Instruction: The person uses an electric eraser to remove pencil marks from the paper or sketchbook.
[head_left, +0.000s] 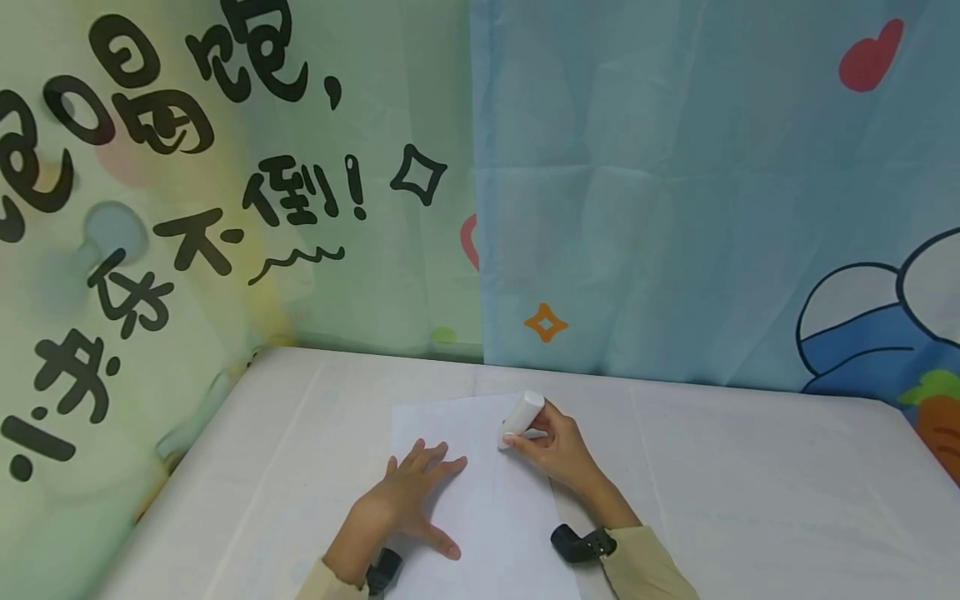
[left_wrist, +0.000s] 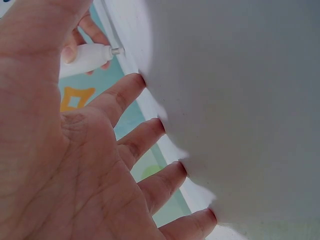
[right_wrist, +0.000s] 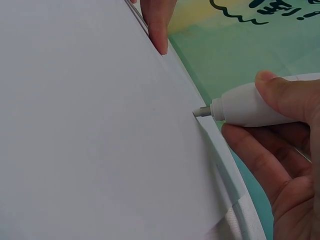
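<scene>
While the left hand (head_left: pixel 408 498) rests spread on paper (head_left: pixel 498 525), right hand (head_left: pixel 558 450) grips white tool (head_left: pixel 522 415); placement apparently underway, next likely needs steady pressure.

Soft, even light on the white tabletop (head_left: pixel 750 483), head view; faint shadow beside the left hand (head_left: pixel 405 502), lower centre. Wrist views dimmer, I note: paper (left_wrist: pixel 250 110) greyed, right half of left wrist's frame, left half of right's.
</scene>
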